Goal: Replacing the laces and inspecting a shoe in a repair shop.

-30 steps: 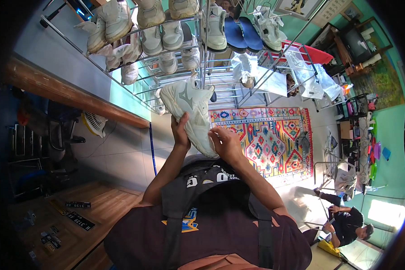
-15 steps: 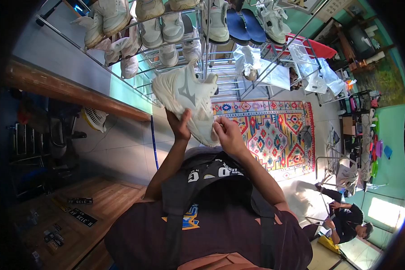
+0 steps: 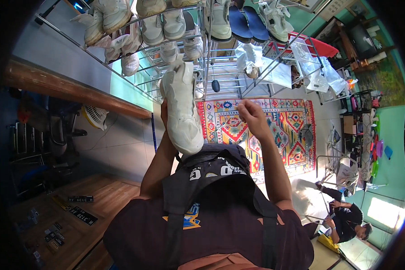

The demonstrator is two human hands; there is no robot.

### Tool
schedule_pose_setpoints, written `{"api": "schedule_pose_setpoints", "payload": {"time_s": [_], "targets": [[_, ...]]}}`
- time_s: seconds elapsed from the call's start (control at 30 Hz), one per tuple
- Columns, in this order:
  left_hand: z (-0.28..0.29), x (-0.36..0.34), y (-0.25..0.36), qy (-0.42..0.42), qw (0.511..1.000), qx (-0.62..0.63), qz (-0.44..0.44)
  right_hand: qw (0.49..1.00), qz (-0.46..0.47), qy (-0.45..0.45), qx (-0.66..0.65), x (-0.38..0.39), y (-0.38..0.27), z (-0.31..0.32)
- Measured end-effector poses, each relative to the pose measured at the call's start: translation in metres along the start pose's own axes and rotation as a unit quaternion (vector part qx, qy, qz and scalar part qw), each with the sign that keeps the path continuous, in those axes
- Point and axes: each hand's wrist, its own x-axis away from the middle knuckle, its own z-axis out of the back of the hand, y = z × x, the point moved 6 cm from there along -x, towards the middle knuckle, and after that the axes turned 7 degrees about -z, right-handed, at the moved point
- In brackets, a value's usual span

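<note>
A white sneaker (image 3: 182, 112) is tilted with its toe toward me, in front of my chest. My left hand (image 3: 164, 114) grips it from the left and is mostly hidden behind it. My right hand (image 3: 251, 116) is apart from the sneaker, to its right above the patterned rug, fingers curled together; whatever is between them is too small to make out. A small dark oval object (image 3: 216, 86) hangs at the rack beyond the sneaker. A black bib or apron (image 3: 211, 189) hangs over my dark shirt below.
Metal racks (image 3: 258, 67) ahead hold white shoes (image 3: 151, 29), blue slides (image 3: 240, 24) and plastic-wrapped items. A wooden beam (image 3: 76, 92) runs along the left above a wooden surface (image 3: 112, 193). A patterned rug (image 3: 285, 135) lies on the floor. A seated person (image 3: 344, 220) is at lower right.
The sneaker has turned from side-on to a more upright, toe-down view and shifted left with my left hand. My right hand has come away from it, up and to the right.
</note>
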Motion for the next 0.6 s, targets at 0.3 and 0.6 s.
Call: {"api": "schedule_pose_setpoints", "payload": {"time_s": [0.3, 0.6], "targets": [[-0.095, 0.006, -0.057, -0.057, 0.99, -0.098, 0.085, 0.934, 0.156, -0.008, -0.321, -0.016, -0.097, -0.006], [-0.161, 0.005, 0.019, -0.27, 0.958, -0.076, 0.057, 0.869, 0.122, 0.44, -0.19, 0.058, -0.05, 0.377]]}}
